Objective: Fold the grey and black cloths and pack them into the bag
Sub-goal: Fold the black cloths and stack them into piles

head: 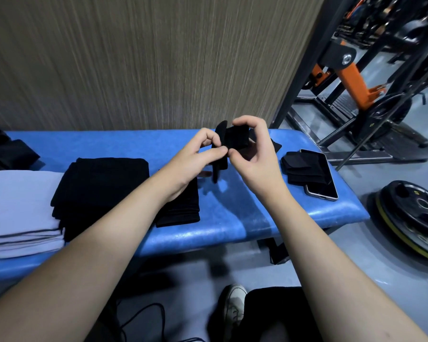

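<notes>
Both my hands hold a small black cloth strap [235, 139] above the blue bench [232, 218]. My left hand [198, 156] pinches its left part between thumb and fingers, and a narrow end hangs down below it. My right hand [255, 149] curls round the right side of the strap. A folded black cloth stack [101, 191] lies on the bench to the left, and a smaller folded black cloth [181, 208] lies partly under my left wrist. A folded grey cloth pile [20, 213] sits at the far left. I cannot tell which object is the bag.
A phone [324, 178] lies at the bench's right end with a small black folded piece [302, 169] on it. A dark item [8, 151] sits at the back left. Weight plates [413, 218] and a gym machine frame [351, 77] stand on the floor at right. A wood-grain wall is behind.
</notes>
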{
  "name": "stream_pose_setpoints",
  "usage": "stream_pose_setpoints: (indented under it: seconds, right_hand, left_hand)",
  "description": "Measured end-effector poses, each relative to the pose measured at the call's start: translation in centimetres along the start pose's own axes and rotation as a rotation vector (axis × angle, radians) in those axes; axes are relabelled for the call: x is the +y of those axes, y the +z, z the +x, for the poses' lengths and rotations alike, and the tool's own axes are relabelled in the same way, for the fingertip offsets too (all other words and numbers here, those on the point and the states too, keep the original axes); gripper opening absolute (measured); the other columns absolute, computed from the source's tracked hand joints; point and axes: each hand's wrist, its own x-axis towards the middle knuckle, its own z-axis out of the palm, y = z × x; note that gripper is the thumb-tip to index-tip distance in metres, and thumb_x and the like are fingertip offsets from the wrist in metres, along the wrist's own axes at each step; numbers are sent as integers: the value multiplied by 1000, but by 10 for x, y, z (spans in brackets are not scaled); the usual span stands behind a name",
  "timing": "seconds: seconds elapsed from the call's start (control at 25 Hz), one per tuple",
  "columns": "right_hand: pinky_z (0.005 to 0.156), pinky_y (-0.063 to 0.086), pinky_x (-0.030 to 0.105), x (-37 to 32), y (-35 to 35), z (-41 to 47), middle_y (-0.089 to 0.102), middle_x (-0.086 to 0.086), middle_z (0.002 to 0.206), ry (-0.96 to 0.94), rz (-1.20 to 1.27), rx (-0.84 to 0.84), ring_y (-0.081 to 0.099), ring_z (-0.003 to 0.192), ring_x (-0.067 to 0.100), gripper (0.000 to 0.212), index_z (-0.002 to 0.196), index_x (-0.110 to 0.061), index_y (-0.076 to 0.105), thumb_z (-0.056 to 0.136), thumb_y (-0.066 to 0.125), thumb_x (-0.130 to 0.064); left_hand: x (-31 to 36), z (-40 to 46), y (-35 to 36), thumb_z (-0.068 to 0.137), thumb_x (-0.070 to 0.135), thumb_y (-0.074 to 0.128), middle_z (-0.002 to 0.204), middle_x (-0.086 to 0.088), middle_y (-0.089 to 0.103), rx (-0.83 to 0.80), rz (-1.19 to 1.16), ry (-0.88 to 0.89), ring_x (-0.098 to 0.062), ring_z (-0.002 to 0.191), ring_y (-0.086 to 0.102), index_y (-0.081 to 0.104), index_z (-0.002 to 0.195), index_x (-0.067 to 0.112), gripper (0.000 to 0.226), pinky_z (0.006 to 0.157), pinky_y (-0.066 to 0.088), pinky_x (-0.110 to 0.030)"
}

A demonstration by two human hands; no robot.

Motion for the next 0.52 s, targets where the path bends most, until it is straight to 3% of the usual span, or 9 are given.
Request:
stream_pose_setpoints:
  seconds: [0.12, 0.2, 0.32, 0.52]
  right_hand:
    - [85, 51, 26, 1, 0, -1, 49, 6, 118, -38, -76, 1, 54, 112, 25, 44, 115, -12, 56, 76, 61, 10]
    - [88, 48, 24, 3, 0, -1, 50, 5, 117, -62, -142, 0, 54, 112, 22, 44, 115, -8, 57, 75, 63, 9]
    - [93, 46, 23, 5, -4, -1, 50, 7, 117, -122, -251, 15, 53, 111, 18, 43, 115, -4, 57, 74, 63, 10]
    - [80, 53, 34, 10, -10, 0, 42, -2, 125, -134, -586, -104, 53, 102, 13, 40, 120, -11, 51, 82, 62, -5]
  left_hand:
    - [2, 2, 2, 99, 27, 56, 88, 7, 56, 55, -24, 52, -16, 86, 58, 60, 100, 18, 10, 73, 45, -24]
    - [-2, 5, -2, 95, 19, 61, 93, 15, 64, 204, 70, 106, -15, 90, 61, 65, 96, 22, 5, 81, 52, -29]
    - [-4, 7, -10, 87, 5, 66, 93, 19, 66, 360, 146, 133, -8, 87, 62, 66, 92, 25, 21, 87, 53, -34]
    - [2, 4, -19, 82, 2, 69, 91, 30, 65, 492, 299, 161, -3, 96, 62, 67, 94, 30, 31, 92, 54, -37]
